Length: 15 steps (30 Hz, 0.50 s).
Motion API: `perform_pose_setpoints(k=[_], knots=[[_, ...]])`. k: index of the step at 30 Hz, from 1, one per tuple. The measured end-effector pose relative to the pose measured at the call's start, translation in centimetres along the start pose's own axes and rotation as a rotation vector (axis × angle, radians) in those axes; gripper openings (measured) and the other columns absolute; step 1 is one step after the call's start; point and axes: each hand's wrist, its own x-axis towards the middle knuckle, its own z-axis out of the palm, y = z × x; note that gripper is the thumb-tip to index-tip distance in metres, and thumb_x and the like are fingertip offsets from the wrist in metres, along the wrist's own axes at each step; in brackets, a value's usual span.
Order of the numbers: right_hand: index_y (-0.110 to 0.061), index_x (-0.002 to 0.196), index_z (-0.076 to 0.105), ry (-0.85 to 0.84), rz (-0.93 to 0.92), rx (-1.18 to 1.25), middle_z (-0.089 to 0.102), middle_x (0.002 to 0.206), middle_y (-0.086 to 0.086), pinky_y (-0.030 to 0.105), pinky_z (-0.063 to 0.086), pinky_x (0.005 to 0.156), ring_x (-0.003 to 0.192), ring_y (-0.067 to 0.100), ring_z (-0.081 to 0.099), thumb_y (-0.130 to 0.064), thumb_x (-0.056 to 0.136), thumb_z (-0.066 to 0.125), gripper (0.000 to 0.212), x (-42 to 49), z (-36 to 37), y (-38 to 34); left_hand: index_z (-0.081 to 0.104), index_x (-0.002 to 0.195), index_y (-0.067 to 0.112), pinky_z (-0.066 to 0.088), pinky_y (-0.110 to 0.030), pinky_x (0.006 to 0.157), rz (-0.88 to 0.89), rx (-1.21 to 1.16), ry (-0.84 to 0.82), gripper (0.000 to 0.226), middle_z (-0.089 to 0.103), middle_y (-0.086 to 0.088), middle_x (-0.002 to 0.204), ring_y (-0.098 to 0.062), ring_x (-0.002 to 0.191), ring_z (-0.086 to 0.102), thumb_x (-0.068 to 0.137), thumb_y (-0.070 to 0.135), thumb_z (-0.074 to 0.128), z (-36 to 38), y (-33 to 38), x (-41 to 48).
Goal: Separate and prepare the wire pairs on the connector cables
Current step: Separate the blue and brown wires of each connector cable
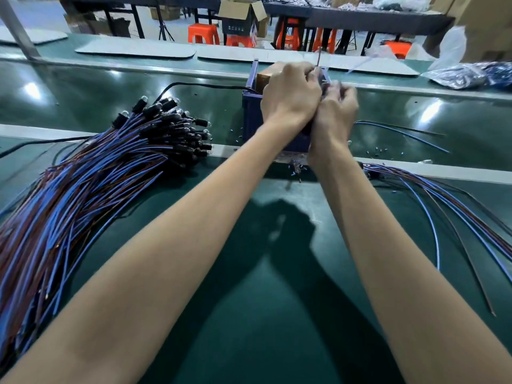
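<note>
Forearms, both bare, reach from the lower edge up to the middle of a dark green surface (277, 273). There the two hands meet, touching, above a blue box (250, 115).

The left hand (289, 92) has its fingers curled. Its fingertips pinch a thin wire (319, 58), whose end stands upright above them. The right hand (336, 109) sits against it with its fingers curled too, but motion blur hides whether it grips anything. A black cord (199, 85) runs across the surface to the box from the left.

On the left of the surface lies a large heap of connector cables (91, 184), each a blue and a brown wire. They fan out from the near left corner towards the box. Their black connector heads (171, 126) cluster at the far end, just left of the box.

On the right, a smaller fan of the same cables (443, 195) spreads from near the right wrist towards the right edge. Behind it, two loose wires (401, 131), one blue and one dark, lie apart from the rest. Small cut bits (297, 167) are scattered around the foot of the box.

Farther back are white mats (135, 49), and a clear plastic bag (468, 74) of blue parts sits at the right. Beyond the surface stand orange stools (203, 33) and an open cardboard carton (242, 12).
</note>
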Motion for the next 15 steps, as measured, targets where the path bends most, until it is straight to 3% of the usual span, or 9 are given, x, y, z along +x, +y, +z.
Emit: perform_pose_setpoints(k=[2, 3, 5, 7, 10, 12, 15], knots=[[-0.018, 0.071, 0.046, -0.113, 0.049, -0.116, 0.056, 0.074, 0.003, 0.036, 0.048, 0.066, 0.067, 0.018, 0.053, -0.019, 0.101, 0.045, 0.029, 1.0, 0.1, -0.2, 0.069, 0.084, 0.019, 0.047, -0.022, 0.059, -0.168, -0.056, -0.088, 0.02, 0.068, 0.003, 0.077, -0.016, 0.076, 0.063, 0.092, 0.023, 0.052, 0.0, -0.1, 1.0], [-0.017, 0.069, 0.046, -0.171, 0.099, -0.119, 0.054, 0.07, 0.003, 0.031, 0.05, 0.057, 0.058, 0.015, 0.052, -0.018, 0.1, 0.046, 0.031, 1.4, 0.2, -0.2, 0.068, 0.085, 0.014, 0.046, -0.021, 0.055, -0.267, -0.139, -0.104, 0.018, 0.068, 0.0, 0.077, -0.017, 0.073, 0.064, 0.09, 0.021, 0.053, 0.0, -0.3, 1.2], [-0.015, 0.066, 0.046, -0.257, 0.218, -0.049, 0.049, 0.059, 0.0, 0.019, 0.042, 0.041, 0.037, 0.007, 0.04, -0.014, 0.099, 0.046, 0.033, 1.7, 0.5, -0.2, 0.068, 0.099, 0.005, 0.045, -0.025, 0.059, -0.436, -0.299, -0.104, 0.024, 0.071, -0.014, 0.095, -0.027, 0.083, 0.067, 0.086, 0.018, 0.052, 0.2, -0.9, 1.4], [-0.013, 0.063, 0.048, -0.275, 0.295, -0.036, 0.048, 0.058, 0.0, 0.015, 0.038, 0.037, 0.032, 0.005, 0.034, -0.01, 0.097, 0.047, 0.034, 1.6, 0.6, -0.2, 0.063, 0.108, -0.003, 0.04, -0.028, 0.063, -0.558, -0.42, -0.06, 0.032, 0.067, -0.022, 0.11, -0.034, 0.094, 0.067, 0.082, 0.01, 0.051, 0.4, -1.3, 1.2], [-0.011, 0.06, 0.049, -0.243, 0.353, 0.004, 0.049, 0.054, 0.001, 0.015, 0.038, 0.037, 0.03, 0.004, 0.034, -0.004, 0.093, 0.046, 0.034, 1.4, 0.7, 0.0, 0.063, 0.101, -0.008, 0.039, -0.024, 0.055, -0.7, -0.667, 0.056, 0.027, 0.066, -0.026, 0.109, -0.026, 0.068, 0.058, 0.08, 0.003, 0.051, 0.7, -1.5, 0.4], [-0.009, 0.056, 0.048, -0.189, 0.36, 0.045, 0.049, 0.043, -0.001, 0.013, 0.036, 0.035, 0.027, 0.005, 0.037, 0.0, 0.089, 0.046, 0.035, 0.9, 0.4, 0.2, 0.064, 0.081, -0.003, 0.04, -0.021, 0.05, -0.83, -0.76, 0.175, 0.011, 0.071, -0.022, 0.097, -0.019, 0.05, 0.051, 0.081, 0.004, 0.056, 1.2, -1.5, -0.8], [-0.008, 0.051, 0.051, -0.096, 0.323, 0.058, 0.052, 0.04, -0.001, 0.014, 0.034, 0.036, 0.027, 0.005, 0.042, 0.002, 0.087, 0.047, 0.037, 0.3, -0.4, 0.4, 0.052, 0.053, 0.004, 0.043, -0.019, 0.042, -0.962, -0.983, 0.206, 0.035, 0.064, -0.008, 0.05, -0.013, 0.027, 0.043, 0.087, 0.007, 0.06, 2.1, -1.3, -2.0]])
